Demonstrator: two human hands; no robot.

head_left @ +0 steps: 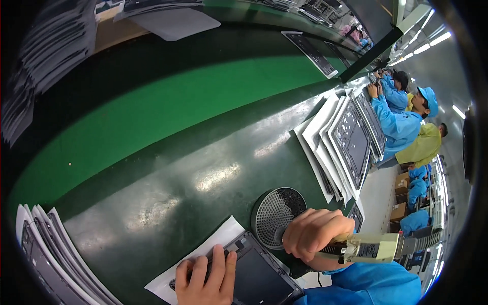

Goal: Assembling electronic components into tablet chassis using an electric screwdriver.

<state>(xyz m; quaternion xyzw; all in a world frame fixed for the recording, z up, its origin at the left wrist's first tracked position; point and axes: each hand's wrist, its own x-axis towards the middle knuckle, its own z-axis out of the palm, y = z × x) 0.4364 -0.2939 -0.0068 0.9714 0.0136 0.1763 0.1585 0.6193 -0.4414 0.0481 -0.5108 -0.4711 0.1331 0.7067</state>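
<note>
While the left hand (206,277) lies flat at the lower middle of the frame, fingers spread narrowly and pressing on the near corner of a dark tablet housing (259,277), the right hand (311,235) is closed in a fist around the grip of a powered screwdriver (373,247) at the lower right. Its beige body runs out to the right and joins a ribbed hose (424,240); the tip is hidden behind the fist, so I cannot tell whether it touches the housing. The housing rests on a white sheet (203,251) on the dark green worktable (168,203), its far corner just beside a round perforated dish (277,213) that sits directly above the right hand.

Right of centre, a fanned stack of white trays (325,137) carries more dark housings, the top one (353,140) tilted toward the table's edge. Another fanned stack of trays (46,254) fills the lower left corner. A bright green conveyor belt (168,107) crosses the middle of the frame from lower left to upper right, with one flat panel (311,51) lying on it near the top.

Along the right edge, co-workers in blue coats and caps (401,122) lean over the same line, one in a yellow top (422,147) behind them.
</note>
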